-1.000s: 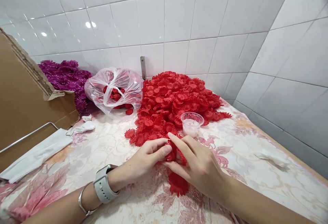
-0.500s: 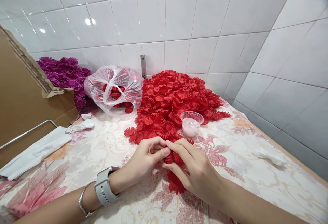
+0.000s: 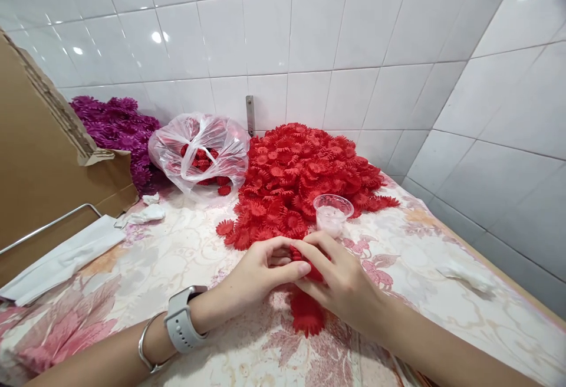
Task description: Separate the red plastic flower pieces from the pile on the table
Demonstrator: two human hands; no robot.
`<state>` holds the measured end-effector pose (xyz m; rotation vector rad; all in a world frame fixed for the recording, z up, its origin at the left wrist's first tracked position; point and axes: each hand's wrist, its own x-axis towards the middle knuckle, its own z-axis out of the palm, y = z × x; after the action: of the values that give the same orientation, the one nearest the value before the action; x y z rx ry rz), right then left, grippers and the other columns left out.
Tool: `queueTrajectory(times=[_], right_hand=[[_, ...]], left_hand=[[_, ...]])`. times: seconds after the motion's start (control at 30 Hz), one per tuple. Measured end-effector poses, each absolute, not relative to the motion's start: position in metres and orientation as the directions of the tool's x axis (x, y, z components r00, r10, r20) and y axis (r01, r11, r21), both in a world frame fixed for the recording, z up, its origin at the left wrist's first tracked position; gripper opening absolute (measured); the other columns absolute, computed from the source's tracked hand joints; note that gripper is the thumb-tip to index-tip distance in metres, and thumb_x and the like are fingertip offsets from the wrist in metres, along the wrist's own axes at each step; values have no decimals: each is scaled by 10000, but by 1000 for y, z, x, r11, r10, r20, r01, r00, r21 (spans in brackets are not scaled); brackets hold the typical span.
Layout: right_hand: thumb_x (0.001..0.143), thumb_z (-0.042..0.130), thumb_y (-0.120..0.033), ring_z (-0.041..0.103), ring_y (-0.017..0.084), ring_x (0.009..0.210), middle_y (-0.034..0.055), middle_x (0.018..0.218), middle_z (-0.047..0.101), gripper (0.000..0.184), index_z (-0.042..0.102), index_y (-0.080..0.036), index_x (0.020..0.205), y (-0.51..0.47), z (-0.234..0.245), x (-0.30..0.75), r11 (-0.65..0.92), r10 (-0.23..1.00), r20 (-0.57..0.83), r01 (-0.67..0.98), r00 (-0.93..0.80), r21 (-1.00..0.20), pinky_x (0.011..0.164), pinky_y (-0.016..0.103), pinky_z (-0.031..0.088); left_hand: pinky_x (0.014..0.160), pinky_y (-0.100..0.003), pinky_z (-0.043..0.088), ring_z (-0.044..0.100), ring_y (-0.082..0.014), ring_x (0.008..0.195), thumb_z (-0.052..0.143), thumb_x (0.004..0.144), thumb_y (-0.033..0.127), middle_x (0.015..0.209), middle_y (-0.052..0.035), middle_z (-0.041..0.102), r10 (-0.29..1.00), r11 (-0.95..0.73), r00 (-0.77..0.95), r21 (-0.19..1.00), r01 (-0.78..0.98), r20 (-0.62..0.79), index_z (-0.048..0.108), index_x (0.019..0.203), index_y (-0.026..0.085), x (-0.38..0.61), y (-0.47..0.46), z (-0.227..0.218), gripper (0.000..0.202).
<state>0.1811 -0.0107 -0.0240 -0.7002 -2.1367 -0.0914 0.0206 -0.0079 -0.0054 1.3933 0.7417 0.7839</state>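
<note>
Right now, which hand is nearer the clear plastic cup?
Right: the right hand is just on the near side of the clear plastic cup; the left hand is farther off, near-left.

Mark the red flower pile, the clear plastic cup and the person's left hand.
Red flower pile (image 3: 305,174), head view: middle of the heap.
Clear plastic cup (image 3: 331,222), head view: front wall.
Left hand (image 3: 260,270), head view: back of the hand.

vs 0.5 s ago: thumb of my left hand (image 3: 256,270) slid right, tip now by the fingers of my right hand (image 3: 347,278); red piece (image 3: 296,253) mostly covered now.
</note>
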Motion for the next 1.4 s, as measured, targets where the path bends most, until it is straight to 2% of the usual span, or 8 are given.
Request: queueTrajectory(times=[0.17,0.4,0.5,0.67,0.83,1.03,1.27,1.4], right_hand=[[874,442,-142,547,162,666,68,741,578,145,573,-139,937,-12,-22,183,877,364,781,468,-507,-104,572,278,487],[876,426,-98,501,149,611,71,695,573,161,576,-113,821,-12,-21,184,898,335,767,431,-547,-85,528,275,456],[871,444,-99,521,153,660,77,747,583,142,579,-108,915,-11,-21,184,889,359,783,441,-508,-122,567,282,480],[843,528,-157,550,207,879,117,930,582,290,511,-123,1131,-7,-21,184,844,395,829,513,-396,-157,734,366,510],[834,556,-209,553,225,926,125,1001,603,329,503,-136,1150,-4,-21,184,863,392,800,483,-455,-148,775,391,501],[819,579,-267,567,229,870,113,962,629,319,518,-148,1108,-5,-22,184,883,394,778,438,-490,-171,744,399,497],[826,563,-216,577,209,851,102,943,615,255,528,-159,1071,-11,-21,181,859,484,746,411,-458,-306,715,348,511],[828,478,-92,576,192,838,80,892,624,196,567,-168,986,-11,-18,183,841,517,748,412,-417,-352,712,326,506]], left_hand=[[741,-264,433,572,-149,807,589,778,241,862,-32,624,778,-7,628,1000,-18,17,616,911,149,21,-8,-7,163],[690,-234,404,531,-121,755,598,774,234,801,-12,584,768,-10,640,999,-32,28,605,886,140,23,-9,-9,146],[698,-241,407,530,-122,761,594,783,249,805,-14,569,769,8,639,999,-45,23,596,895,142,22,-9,-6,155],[649,-238,420,498,-94,645,602,777,310,666,28,491,850,61,526,994,-90,-5,575,863,142,16,-6,-2,192],[627,-238,417,499,-101,644,627,741,299,683,15,518,852,78,523,994,-75,-28,590,861,133,14,-5,0,208],[628,-255,432,540,-124,649,619,723,262,672,0,548,851,83,522,996,-29,-56,616,844,124,15,-5,2,183],[364,-167,337,531,-115,504,629,714,329,596,-10,576,869,130,473,989,68,-147,593,817,134,15,-9,-1,223],[548,-202,463,585,-117,637,677,688,320,697,-17,608,857,158,500,987,-21,-126,610,830,135,18,-8,-2,242]])
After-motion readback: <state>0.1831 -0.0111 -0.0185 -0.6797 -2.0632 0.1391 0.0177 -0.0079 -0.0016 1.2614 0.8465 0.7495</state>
